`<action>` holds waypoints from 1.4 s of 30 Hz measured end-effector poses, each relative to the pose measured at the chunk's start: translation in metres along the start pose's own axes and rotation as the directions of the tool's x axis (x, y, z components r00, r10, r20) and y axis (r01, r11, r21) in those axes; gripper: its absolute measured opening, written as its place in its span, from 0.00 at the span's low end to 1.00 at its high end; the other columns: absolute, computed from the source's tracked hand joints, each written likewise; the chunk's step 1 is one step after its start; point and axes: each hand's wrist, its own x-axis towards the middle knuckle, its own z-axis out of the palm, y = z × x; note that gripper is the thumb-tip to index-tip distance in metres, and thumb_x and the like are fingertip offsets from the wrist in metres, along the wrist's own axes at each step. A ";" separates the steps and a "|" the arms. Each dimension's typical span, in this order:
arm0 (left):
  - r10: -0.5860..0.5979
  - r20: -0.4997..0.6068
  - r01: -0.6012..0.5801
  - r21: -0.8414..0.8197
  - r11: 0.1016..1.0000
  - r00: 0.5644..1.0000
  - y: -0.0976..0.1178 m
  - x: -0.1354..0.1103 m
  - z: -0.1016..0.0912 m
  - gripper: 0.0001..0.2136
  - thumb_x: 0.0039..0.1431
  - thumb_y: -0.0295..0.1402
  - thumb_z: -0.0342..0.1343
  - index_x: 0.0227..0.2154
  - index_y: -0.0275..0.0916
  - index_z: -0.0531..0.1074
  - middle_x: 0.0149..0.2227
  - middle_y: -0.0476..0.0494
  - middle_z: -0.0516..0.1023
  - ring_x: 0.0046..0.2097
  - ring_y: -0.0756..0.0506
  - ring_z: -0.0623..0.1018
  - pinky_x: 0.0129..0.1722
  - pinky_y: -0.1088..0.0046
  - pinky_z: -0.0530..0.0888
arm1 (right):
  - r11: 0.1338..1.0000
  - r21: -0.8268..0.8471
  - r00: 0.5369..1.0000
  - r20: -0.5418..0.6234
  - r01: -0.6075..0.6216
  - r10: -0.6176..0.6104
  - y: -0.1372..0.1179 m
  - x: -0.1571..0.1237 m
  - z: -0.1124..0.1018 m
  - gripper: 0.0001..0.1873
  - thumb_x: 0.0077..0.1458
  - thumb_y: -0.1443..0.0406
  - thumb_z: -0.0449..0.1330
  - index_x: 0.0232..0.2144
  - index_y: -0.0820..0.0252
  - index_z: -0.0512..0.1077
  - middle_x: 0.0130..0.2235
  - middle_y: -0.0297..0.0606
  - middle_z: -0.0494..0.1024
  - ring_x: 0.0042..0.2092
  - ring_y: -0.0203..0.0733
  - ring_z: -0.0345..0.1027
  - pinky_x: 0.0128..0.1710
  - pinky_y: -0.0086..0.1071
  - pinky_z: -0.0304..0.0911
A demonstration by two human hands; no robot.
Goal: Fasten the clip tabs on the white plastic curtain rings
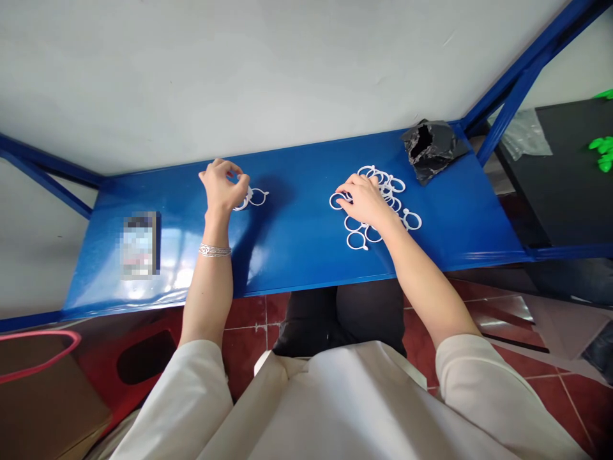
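The left hand (220, 188) is found curled to a narrow opening at centre left of the frame, with the fingers closed on a white plastic ring (242, 203). A second white ring (257, 197) lies just to its right and appears to touch it; the point of contact is hidden. Two rings are counted at this location.

The right hand (366, 201) is held palm down and slightly open at centre right, laid over a loose heap of white rings (383, 191). A single ring (338, 202) at the left edge of the heap is touched by the fingers; whether it is gripped cannot be told. About eleven rings are seen in the heap, but the count is inexact because they overlap and are partly covered by the hand.

All rings lie on a blue metal bench (297, 249). One torn black plastic bag (431, 150) is placed at its upper right, just beyond the heap. One flat object (138, 246) at the left end is too blurred to identify. One silver bracelet (214, 250) is worn on the left wrist. Green plastic pieces (602, 153) are seen at the far upper right, on a black surface (550, 179).
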 end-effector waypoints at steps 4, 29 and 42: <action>-0.272 -0.003 0.272 0.078 0.959 0.962 -0.026 0.009 0.003 0.12 0.53 0.31 0.64 0.23 0.42 0.65 0.34 0.38 0.78 0.52 0.29 0.77 0.68 0.32 0.63 | 1.000 0.016 0.996 -0.091 0.026 -0.025 -0.001 0.002 0.004 0.11 0.71 0.61 0.62 0.41 0.57 0.84 0.51 0.52 0.78 0.58 0.67 0.74 0.64 0.69 0.66; 0.431 0.485 0.252 -0.833 0.492 0.761 0.078 -0.088 0.073 0.25 0.59 0.57 0.77 0.36 0.37 0.81 0.28 0.47 0.79 0.24 0.53 0.71 0.25 0.74 0.67 | 0.559 0.825 0.997 0.074 -0.079 0.032 -0.039 -0.003 0.005 0.25 0.55 0.54 0.76 0.51 0.56 0.78 0.34 0.34 0.82 0.28 0.37 0.69 0.30 0.35 0.65; 0.502 0.665 0.597 -0.737 0.318 0.553 0.085 -0.086 0.066 0.25 0.51 0.51 0.80 0.24 0.36 0.75 0.22 0.52 0.64 0.24 0.53 0.65 0.27 0.72 0.66 | 0.454 0.888 0.968 0.169 -0.069 -0.184 -0.050 -0.004 0.001 0.24 0.60 0.47 0.76 0.35 0.59 0.76 0.29 0.32 0.75 0.29 0.34 0.62 0.28 0.32 0.58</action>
